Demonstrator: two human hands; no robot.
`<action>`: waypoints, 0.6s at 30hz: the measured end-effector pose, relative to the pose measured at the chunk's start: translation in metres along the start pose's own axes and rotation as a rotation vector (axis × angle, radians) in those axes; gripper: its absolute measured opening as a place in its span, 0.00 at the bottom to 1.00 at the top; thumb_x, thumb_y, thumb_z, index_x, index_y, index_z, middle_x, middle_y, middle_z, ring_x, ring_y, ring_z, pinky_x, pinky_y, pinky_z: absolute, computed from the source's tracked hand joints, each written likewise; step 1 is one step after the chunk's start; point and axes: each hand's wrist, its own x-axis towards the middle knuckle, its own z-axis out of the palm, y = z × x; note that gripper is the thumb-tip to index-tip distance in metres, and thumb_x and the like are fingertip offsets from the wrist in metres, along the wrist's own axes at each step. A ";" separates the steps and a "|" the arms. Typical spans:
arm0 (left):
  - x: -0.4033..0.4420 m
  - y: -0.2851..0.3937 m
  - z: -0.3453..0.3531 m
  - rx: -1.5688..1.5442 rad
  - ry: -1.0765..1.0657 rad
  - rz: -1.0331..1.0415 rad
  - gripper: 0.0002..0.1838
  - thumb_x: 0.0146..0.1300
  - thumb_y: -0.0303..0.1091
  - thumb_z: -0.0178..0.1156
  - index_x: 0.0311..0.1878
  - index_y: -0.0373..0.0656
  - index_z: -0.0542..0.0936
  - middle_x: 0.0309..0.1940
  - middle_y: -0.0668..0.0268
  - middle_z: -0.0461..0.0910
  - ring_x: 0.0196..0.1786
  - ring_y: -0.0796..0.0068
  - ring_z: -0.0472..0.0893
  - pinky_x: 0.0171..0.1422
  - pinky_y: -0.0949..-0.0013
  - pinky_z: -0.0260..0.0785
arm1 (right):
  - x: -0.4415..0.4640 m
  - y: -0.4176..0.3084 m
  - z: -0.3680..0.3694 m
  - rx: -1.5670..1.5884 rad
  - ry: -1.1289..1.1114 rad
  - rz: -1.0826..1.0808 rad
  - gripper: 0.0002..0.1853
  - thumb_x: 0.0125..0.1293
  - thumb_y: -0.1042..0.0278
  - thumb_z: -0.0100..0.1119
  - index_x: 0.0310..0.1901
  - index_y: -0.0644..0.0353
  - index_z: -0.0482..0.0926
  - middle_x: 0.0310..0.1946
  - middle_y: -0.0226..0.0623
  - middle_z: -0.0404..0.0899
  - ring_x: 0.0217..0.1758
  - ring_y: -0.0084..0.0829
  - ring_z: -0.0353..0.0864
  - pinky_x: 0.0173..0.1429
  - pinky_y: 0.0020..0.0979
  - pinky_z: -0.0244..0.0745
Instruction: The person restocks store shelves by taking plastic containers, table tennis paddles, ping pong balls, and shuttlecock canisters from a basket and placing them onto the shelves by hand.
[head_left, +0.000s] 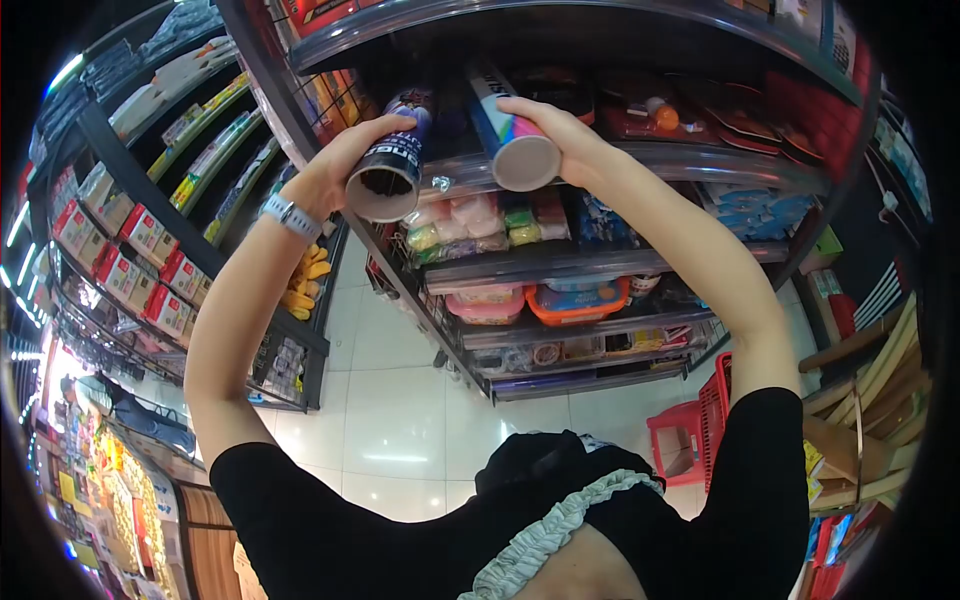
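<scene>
My left hand (pixel 345 160) is wrapped round a dark blue tube (pixel 397 150) with white lettering, tilted so that its round end faces me; that end looks dark inside a pale rim. My right hand (pixel 560 132) grips a white and blue tube (pixel 505 125) with a multicoloured stripe, its pale round end towards me. Both tubes are at the upper shelf (pixel 460 172), side by side and apart. Behind them the shelf is dark, and the tubes' far ends are hard to make out.
Paddles in packaging (pixel 735 115) lie right on the same shelf. Lower down are colourful packets (pixel 470 222) and an orange-rimmed container (pixel 578 300). A red basket (pixel 678 440) stands on the tiled floor (pixel 390 420). Another shelf rack (pixel 150 180) rises at left; wooden pieces (pixel 880 400) stand at right.
</scene>
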 end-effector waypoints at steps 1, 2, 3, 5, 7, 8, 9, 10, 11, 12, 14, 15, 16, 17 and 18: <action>0.015 0.000 -0.003 0.043 0.016 0.001 0.24 0.57 0.47 0.66 0.46 0.35 0.75 0.30 0.61 0.82 0.26 0.73 0.83 0.29 0.73 0.79 | 0.008 0.000 0.004 0.005 0.004 -0.014 0.23 0.60 0.55 0.65 0.50 0.63 0.74 0.40 0.38 0.80 0.38 0.31 0.83 0.43 0.34 0.81; 0.029 0.000 -0.006 0.086 0.031 0.003 0.24 0.56 0.47 0.66 0.45 0.35 0.75 0.30 0.61 0.82 0.26 0.73 0.83 0.29 0.73 0.79 | 0.019 0.002 0.005 0.067 -0.022 0.005 0.20 0.60 0.55 0.66 0.46 0.60 0.76 0.36 0.36 0.80 0.36 0.27 0.82 0.41 0.32 0.81; 0.037 0.003 -0.006 0.128 0.046 0.004 0.24 0.56 0.47 0.67 0.45 0.36 0.75 0.30 0.61 0.82 0.26 0.73 0.83 0.29 0.73 0.79 | 0.023 0.003 0.009 0.064 -0.014 -0.003 0.20 0.60 0.55 0.65 0.45 0.60 0.76 0.36 0.36 0.80 0.36 0.28 0.83 0.41 0.32 0.81; 0.050 0.011 -0.006 0.185 0.033 -0.044 0.24 0.56 0.49 0.66 0.45 0.38 0.75 0.31 0.60 0.82 0.26 0.74 0.83 0.30 0.74 0.79 | 0.031 0.003 0.015 0.053 0.002 -0.015 0.19 0.60 0.55 0.65 0.45 0.61 0.76 0.35 0.36 0.80 0.35 0.28 0.83 0.40 0.32 0.82; 0.061 0.016 -0.006 0.252 0.056 -0.082 0.25 0.56 0.50 0.65 0.46 0.38 0.75 0.32 0.60 0.82 0.27 0.74 0.84 0.30 0.74 0.79 | 0.035 0.001 0.022 -0.009 0.055 -0.054 0.21 0.60 0.54 0.65 0.46 0.63 0.76 0.37 0.38 0.81 0.36 0.29 0.84 0.39 0.32 0.83; 0.066 0.017 -0.006 0.303 0.069 -0.077 0.24 0.57 0.51 0.64 0.47 0.40 0.76 0.33 0.60 0.83 0.29 0.74 0.84 0.31 0.73 0.80 | 0.039 0.000 0.025 -0.038 0.080 -0.061 0.22 0.60 0.54 0.65 0.47 0.63 0.76 0.38 0.38 0.81 0.37 0.29 0.84 0.39 0.32 0.83; 0.070 0.019 -0.005 0.335 0.061 -0.064 0.24 0.58 0.50 0.63 0.47 0.40 0.77 0.34 0.61 0.83 0.30 0.74 0.84 0.32 0.73 0.80 | 0.042 -0.002 0.028 -0.068 0.103 -0.068 0.22 0.60 0.54 0.64 0.47 0.63 0.76 0.39 0.39 0.81 0.38 0.29 0.84 0.39 0.32 0.83; 0.073 0.021 -0.004 0.365 0.053 -0.051 0.23 0.58 0.50 0.63 0.48 0.41 0.77 0.34 0.61 0.83 0.30 0.74 0.85 0.33 0.72 0.80 | 0.048 -0.001 0.030 -0.106 0.098 -0.058 0.23 0.60 0.52 0.64 0.49 0.63 0.77 0.40 0.39 0.81 0.39 0.29 0.85 0.39 0.32 0.83; 0.078 0.023 -0.004 0.396 0.045 -0.039 0.23 0.58 0.50 0.63 0.48 0.41 0.78 0.35 0.61 0.83 0.31 0.74 0.85 0.33 0.71 0.80 | 0.053 -0.001 0.032 -0.121 0.108 -0.055 0.23 0.60 0.52 0.64 0.48 0.62 0.77 0.40 0.39 0.81 0.39 0.29 0.85 0.39 0.32 0.83; 0.082 0.027 -0.003 0.446 0.066 -0.056 0.23 0.59 0.50 0.62 0.49 0.41 0.78 0.36 0.62 0.83 0.33 0.74 0.85 0.37 0.71 0.80 | 0.058 -0.002 0.034 -0.135 0.118 -0.051 0.23 0.60 0.52 0.63 0.48 0.62 0.77 0.40 0.39 0.81 0.39 0.29 0.85 0.38 0.32 0.83; 0.085 0.030 -0.005 0.461 0.048 -0.093 0.23 0.60 0.50 0.61 0.50 0.42 0.78 0.36 0.62 0.84 0.33 0.74 0.85 0.38 0.71 0.80 | 0.063 0.002 0.038 -0.093 0.134 -0.080 0.24 0.58 0.53 0.63 0.46 0.66 0.77 0.39 0.43 0.81 0.40 0.35 0.83 0.40 0.37 0.80; 0.083 0.031 -0.004 0.470 0.039 -0.111 0.23 0.60 0.50 0.61 0.50 0.42 0.79 0.36 0.62 0.84 0.33 0.74 0.85 0.39 0.71 0.80 | 0.065 0.005 0.036 -0.135 0.142 -0.101 0.25 0.58 0.52 0.62 0.47 0.67 0.77 0.40 0.44 0.81 0.40 0.35 0.83 0.40 0.37 0.80; 0.083 0.029 -0.004 0.452 0.040 -0.070 0.23 0.62 0.50 0.60 0.51 0.40 0.78 0.36 0.62 0.84 0.34 0.74 0.85 0.40 0.72 0.79 | 0.067 0.007 0.033 -0.179 0.148 -0.122 0.26 0.58 0.52 0.62 0.48 0.68 0.76 0.41 0.45 0.80 0.41 0.35 0.83 0.39 0.37 0.80; 0.084 0.025 -0.007 0.433 0.054 -0.056 0.23 0.62 0.50 0.60 0.51 0.40 0.78 0.36 0.62 0.84 0.34 0.74 0.85 0.40 0.72 0.79 | 0.069 0.007 0.030 -0.227 0.152 -0.145 0.27 0.59 0.52 0.62 0.49 0.69 0.75 0.41 0.46 0.80 0.41 0.34 0.83 0.39 0.38 0.80; 0.085 0.023 -0.009 0.415 0.068 -0.038 0.23 0.62 0.50 0.60 0.51 0.40 0.78 0.36 0.62 0.84 0.34 0.74 0.85 0.40 0.72 0.79 | 0.068 0.008 0.029 -0.246 0.166 -0.173 0.29 0.59 0.50 0.61 0.51 0.70 0.73 0.42 0.47 0.79 0.42 0.35 0.83 0.39 0.38 0.80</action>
